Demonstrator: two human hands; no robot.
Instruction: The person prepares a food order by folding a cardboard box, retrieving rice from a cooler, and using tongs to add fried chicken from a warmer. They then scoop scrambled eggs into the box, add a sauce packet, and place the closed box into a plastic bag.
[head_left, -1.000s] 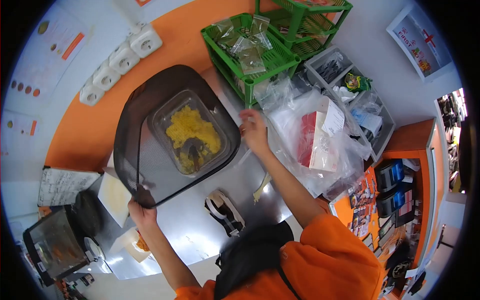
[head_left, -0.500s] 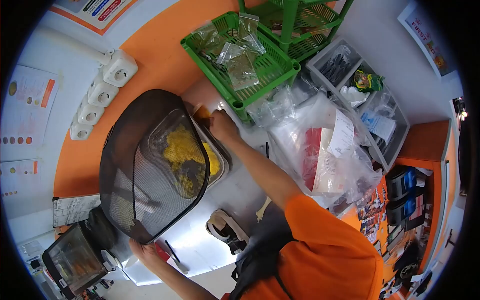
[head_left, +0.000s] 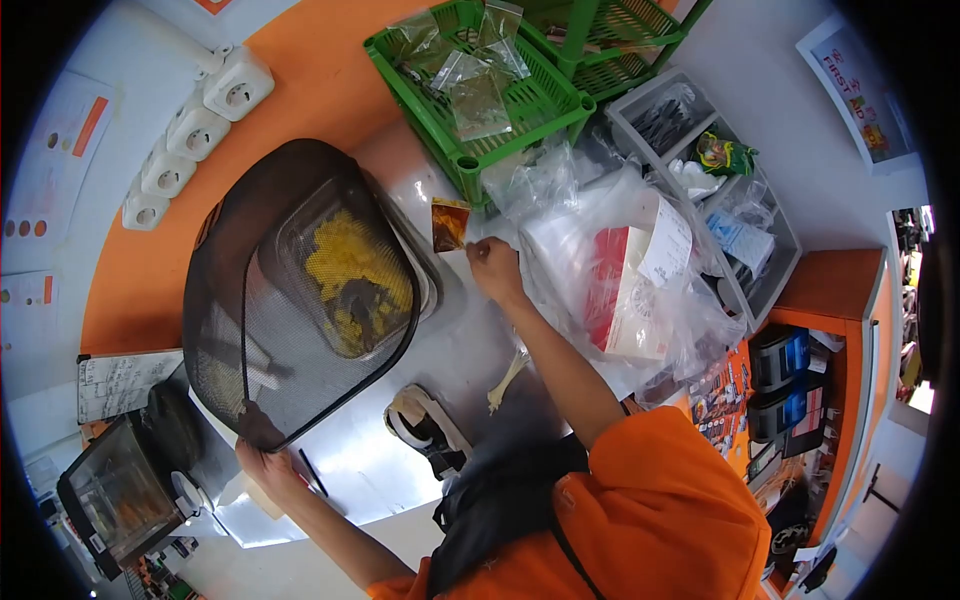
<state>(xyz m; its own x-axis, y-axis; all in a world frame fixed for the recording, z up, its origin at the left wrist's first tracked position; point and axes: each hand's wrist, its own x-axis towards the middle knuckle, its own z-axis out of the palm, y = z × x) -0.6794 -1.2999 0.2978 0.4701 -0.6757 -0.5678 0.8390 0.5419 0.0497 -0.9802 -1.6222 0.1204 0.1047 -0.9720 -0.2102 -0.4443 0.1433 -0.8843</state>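
A black mesh cover stands over a tray of yellow food, which shows through the netting. My left hand grips the lower rim of the cover, some of its fingers behind the mesh. To the right of the tray, my right hand pinches the corner of a small clear packet with brown-orange contents. The packet hangs just clear of the cover, beside the green basket's corner.
A green basket with clear bags stands at the back. Plastic bags with a red and white box lie to the right, by a grey divided bin. A beige and black object sits at the near edge.
My right hand has moved right, away from the tray's edge, bringing the packet into fuller view. My left hand stays on the cover's rim. The whole view has shifted slightly.
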